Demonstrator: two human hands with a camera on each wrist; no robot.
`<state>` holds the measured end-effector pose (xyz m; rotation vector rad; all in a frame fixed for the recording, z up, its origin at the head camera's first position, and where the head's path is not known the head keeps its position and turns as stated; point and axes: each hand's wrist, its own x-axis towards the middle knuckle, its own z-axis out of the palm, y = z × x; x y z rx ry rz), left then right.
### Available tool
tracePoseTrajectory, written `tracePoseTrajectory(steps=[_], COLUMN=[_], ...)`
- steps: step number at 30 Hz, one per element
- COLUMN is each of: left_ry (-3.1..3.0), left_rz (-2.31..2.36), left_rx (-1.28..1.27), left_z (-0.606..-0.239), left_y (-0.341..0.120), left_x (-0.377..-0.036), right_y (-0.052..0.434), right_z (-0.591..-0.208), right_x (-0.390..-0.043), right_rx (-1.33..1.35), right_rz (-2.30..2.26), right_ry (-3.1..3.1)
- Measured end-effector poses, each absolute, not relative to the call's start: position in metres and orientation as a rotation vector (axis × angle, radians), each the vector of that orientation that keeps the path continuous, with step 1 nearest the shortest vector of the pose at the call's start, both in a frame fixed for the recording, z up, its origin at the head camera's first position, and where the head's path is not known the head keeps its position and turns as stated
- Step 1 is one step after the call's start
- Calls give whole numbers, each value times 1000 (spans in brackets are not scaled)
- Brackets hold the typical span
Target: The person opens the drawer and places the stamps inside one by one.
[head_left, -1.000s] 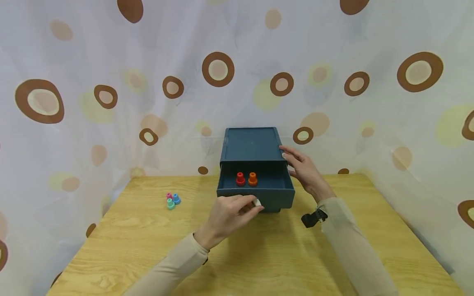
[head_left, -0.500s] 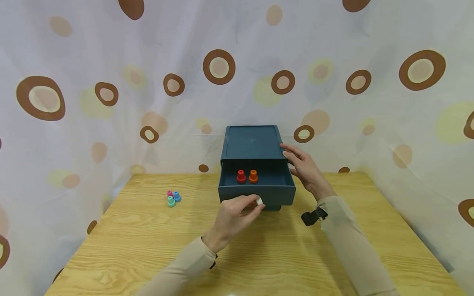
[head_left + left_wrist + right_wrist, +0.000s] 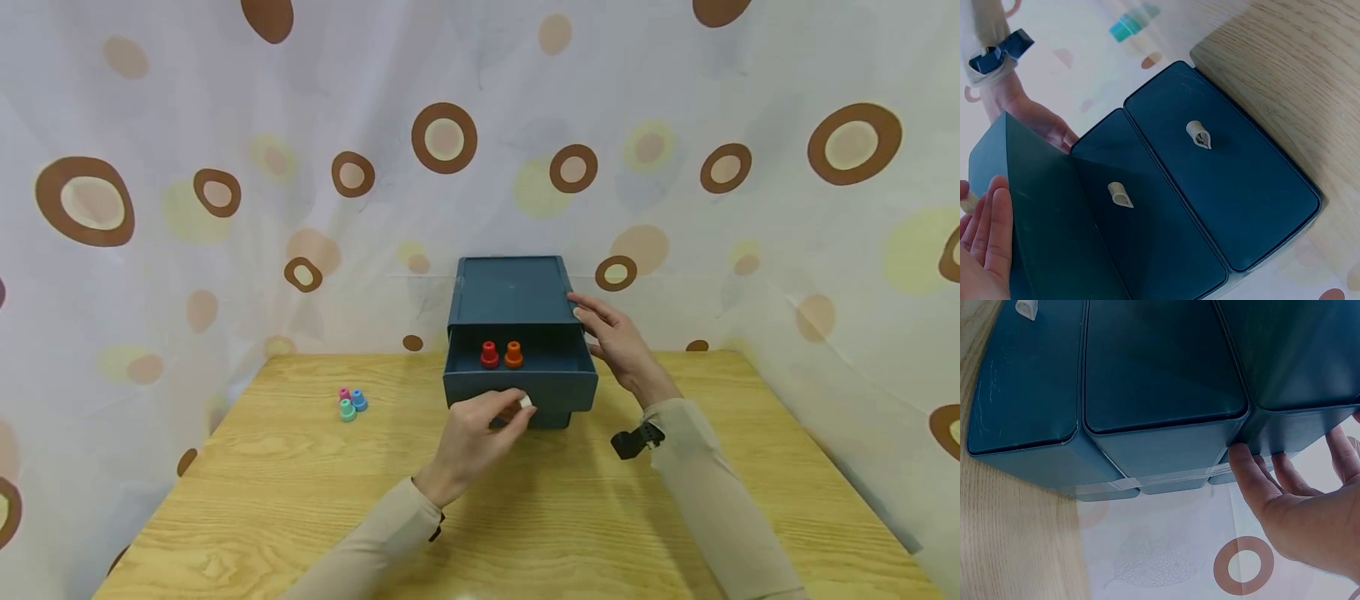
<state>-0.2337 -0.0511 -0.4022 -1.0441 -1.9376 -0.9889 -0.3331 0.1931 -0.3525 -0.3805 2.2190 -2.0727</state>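
A dark blue drawer unit (image 3: pixel 512 304) stands at the middle of the far edge of the wooden table (image 3: pixel 525 517), its back against the spotted curtain (image 3: pixel 225 125). It is a boxy plastic cabinet with a flat recessed top and rounded corners. The top drawer (image 3: pixel 520 377) is drawn out toward the person and holds a red peg (image 3: pixel 489 355) and an orange peg (image 3: pixel 513 354), upright and just beside each other at the drawer's rear. The left wrist view shows two lower drawer fronts, each with a small pale tab handle (image 3: pixel 1198 134). The left hand (image 3: pixel 475 436) is at the front face of the open drawer, fingers curled and pinching its white tab handle (image 3: pixel 526 402) between thumb and fingertips. The right hand (image 3: pixel 619 343) lies against the right side of the unit at its upper edge, fingers straight and slightly spread, flat on the wall and gripping nothing; the right wrist view confirms the fingertips (image 3: pixel 1242 464) touching the casing. A black wrist-worn device (image 3: pixel 630 441) sits at the right cuff. Three small pegs (image 3: pixel 349 403), pink, blue and green, are clustered toward the table's left edge, well apart from the unit.
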Motion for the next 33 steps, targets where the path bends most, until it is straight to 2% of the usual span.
tracePoseTrajectory(steps=[13, 33], left_ry=[-1939, -1952], left_rz=[-973, -1089], left_rx=[-1036, -923], left_z=[-406, -401], left_y=[-51, -42], left_x=[-239, -271], right_y=[193, 195], right_z=[-356, -352], right_x=[-331, -333], right_rx=[-356, -385], right_rz=[-2067, -2060], right_ry=[2209, 2226])
